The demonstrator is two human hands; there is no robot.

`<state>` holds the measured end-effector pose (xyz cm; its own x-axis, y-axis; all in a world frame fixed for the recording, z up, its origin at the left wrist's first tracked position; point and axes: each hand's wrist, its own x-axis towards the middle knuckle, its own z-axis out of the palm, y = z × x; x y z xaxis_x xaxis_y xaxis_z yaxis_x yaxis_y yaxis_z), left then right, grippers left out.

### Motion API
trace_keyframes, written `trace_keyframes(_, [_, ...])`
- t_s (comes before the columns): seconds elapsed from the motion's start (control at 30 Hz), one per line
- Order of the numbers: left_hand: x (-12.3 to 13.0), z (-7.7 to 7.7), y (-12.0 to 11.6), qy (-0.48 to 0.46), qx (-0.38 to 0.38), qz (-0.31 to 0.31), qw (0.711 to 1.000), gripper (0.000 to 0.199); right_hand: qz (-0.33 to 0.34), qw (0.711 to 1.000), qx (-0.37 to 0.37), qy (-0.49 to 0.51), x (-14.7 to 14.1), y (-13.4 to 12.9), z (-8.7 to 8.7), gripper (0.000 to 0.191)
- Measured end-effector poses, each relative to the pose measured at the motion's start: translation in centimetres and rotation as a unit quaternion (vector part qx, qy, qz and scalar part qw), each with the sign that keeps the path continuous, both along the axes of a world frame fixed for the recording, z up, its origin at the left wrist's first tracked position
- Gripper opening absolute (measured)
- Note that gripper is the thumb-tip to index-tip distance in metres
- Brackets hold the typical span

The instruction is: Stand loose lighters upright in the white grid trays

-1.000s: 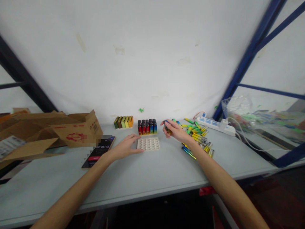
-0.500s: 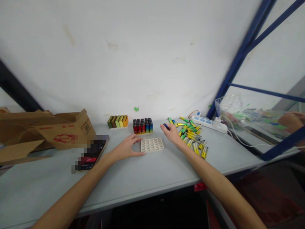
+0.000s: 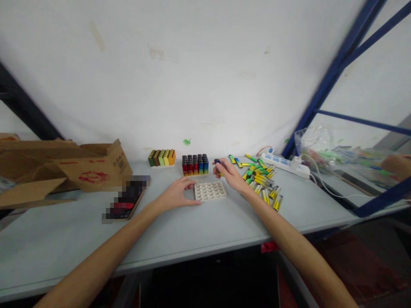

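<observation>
A white tray with rows of round-edged slots, none filled, lies flat on the table. My left hand is beside its left end, thumb and fingers apart, holding nothing. Just above the tray's back right corner, my right hand grips a lighter with a dark top and a bit of yellow low down. Behind the tray stands a block of red and blue lighters in a white holder. Loose yellow, green and silver lighters are scattered to the right of my right hand.
Green, brown and orange lighters stand at the back left. A cardboard box and a partly blurred phone-like device are on the left. A power strip, blue frame and another person's hand are at right.
My right hand has turned, and the lighter in it now points more upright near the tray's back right corner. The whole view has shifted slightly. My left hand remains beside the tray.
</observation>
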<state>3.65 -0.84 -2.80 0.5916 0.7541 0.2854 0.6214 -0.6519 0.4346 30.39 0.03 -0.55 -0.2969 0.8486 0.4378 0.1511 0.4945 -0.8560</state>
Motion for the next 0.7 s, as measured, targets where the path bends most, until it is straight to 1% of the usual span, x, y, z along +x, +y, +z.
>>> trace_keyframes(0.07, [0.4,0.0,-0.2,-0.011,-0.005,0.005,1.000,0.068,0.032,0.999,0.011,-0.015,-0.4,-0.4,0.2,0.043])
trace_keyframes(0.13, [0.9,0.1,-0.4,-0.019,-0.005,0.006,1.000,0.068,0.040,0.998,0.021,-0.035,-0.8,-0.6,0.2,0.040])
trace_keyframes(0.3, [1.5,-0.1,-0.6,-0.019,-0.005,0.008,1.000,0.064,0.000,0.995,0.064,-0.078,-2.0,-0.5,-0.7,0.039])
trace_keyframes(0.43, [1.6,-0.3,-0.5,-0.025,-0.008,0.007,1.000,0.065,0.004,0.991,0.061,-0.121,-2.4,-0.3,-1.3,0.039])
trace_keyframes(0.6, [1.6,-0.2,-0.5,-0.012,-0.005,0.008,1.000,0.062,0.003,0.994,0.042,-0.105,-2.5,-0.1,-1.9,0.039])
trace_keyframes(0.7, [1.7,-0.1,-0.5,-0.006,-0.005,0.013,1.000,0.059,0.010,0.990,0.053,-0.133,-2.5,0.1,-2.0,0.037])
